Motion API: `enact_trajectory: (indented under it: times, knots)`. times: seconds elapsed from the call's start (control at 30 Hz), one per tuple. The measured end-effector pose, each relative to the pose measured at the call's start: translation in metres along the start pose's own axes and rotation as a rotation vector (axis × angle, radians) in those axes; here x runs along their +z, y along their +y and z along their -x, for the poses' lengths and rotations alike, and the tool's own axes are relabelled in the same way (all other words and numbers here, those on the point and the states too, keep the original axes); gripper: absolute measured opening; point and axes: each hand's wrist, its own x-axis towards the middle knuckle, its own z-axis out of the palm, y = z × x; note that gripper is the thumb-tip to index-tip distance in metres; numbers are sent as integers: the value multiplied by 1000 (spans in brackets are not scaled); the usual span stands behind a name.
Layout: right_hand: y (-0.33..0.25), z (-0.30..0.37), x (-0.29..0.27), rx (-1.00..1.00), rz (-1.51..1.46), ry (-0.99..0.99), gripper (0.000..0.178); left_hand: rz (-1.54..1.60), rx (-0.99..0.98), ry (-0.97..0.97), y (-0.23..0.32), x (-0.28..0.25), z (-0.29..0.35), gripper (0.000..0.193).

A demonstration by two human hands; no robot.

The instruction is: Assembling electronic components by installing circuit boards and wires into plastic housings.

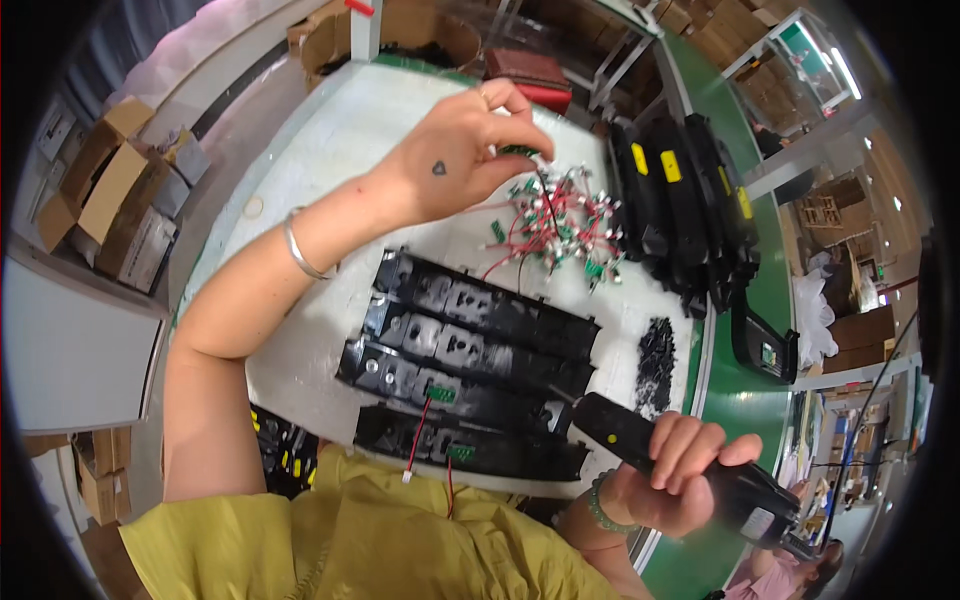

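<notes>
The circuit board (517,151) in work is green and sits between the thumb and fingertips of the left hand (450,155), above the near edge of the wire-and-board pile (565,225) on the worktop (330,130). The left grip is pinched on this board; the fingers partly hide it. The right grip is wrapped around a black power screwdriver (715,490), its bit pointing at the right end of the housings. Contact between bit and housing cannot be determined.

Four long black housings lie side by side in front of the person. Status, judged by what each one carries:

- Nearest housing (530,461): green board (461,453) in place, lead hanging toward the person.
- Next housing (500,405): green board (440,394) in place, red-and-black lead lying across the nearest housing.
- Third housing (490,352) and farthest housing (540,318): no green board visible.

On this evidence, about half of the row is fitted with boards and two housings remain. Whether the placed boards are screwed down cannot be determined.

Small black parts, apparently screws (655,365), lie heaped right of the row. Beyond them, black units with yellow labels (680,200) stand stacked along the worktop's right side.
</notes>
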Motion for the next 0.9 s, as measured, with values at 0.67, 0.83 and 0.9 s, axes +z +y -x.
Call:
enact_trajectory:
  times: [0.67, 0.83, 0.9]
  knots:
    - [28, 14, 31, 118, 85, -166, 30, 155, -310, -311, 75, 33, 117, 15]
    - [36, 16, 35, 187, 117, -52, 35, 136, -293, -330, 71, 40, 120, 15]
    - [44, 15, 32, 100, 89, -163, 31, 155, -295, -311, 71, 42, 122, 15]
